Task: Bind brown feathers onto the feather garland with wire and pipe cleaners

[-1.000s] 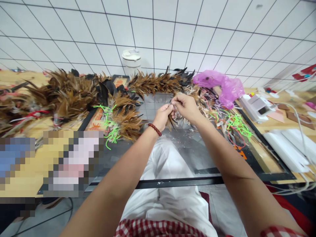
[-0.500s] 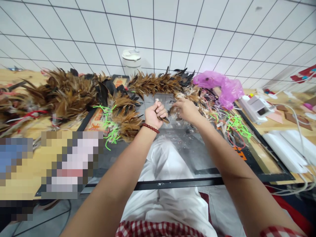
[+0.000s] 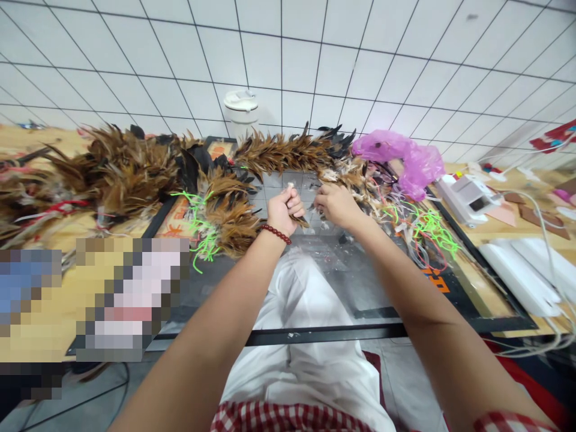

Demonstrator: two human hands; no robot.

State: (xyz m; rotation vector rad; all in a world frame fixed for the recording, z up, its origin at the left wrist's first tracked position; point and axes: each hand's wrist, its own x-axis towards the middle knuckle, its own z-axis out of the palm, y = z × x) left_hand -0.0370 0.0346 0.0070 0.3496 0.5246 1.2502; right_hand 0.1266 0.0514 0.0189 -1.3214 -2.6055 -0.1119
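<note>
My left hand (image 3: 282, 211), with a red bead bracelet on its wrist, is closed in a fist round a small bunch of brown feathers (image 3: 300, 221) whose tips poke out below the fingers. My right hand (image 3: 332, 204) is right beside it, fingers curled and pinching at loose feathers at the edge of the feather pile (image 3: 355, 177). Both hands hover over the glass table top (image 3: 342, 282). What the right fingers pinch is too small to make out.
Big bundles of brown and black feathers (image 3: 121, 174) lie along the back and left. Green strings (image 3: 200, 231) and red ties lie among them. A pink plastic bag (image 3: 400, 157), a white device (image 3: 465, 195), white cables and a white lidded cup (image 3: 242, 111) are also there.
My hands were joined higher up, then drew apart. The left fist now holds the bunch lower, and the right hand has come back close beside it.
</note>
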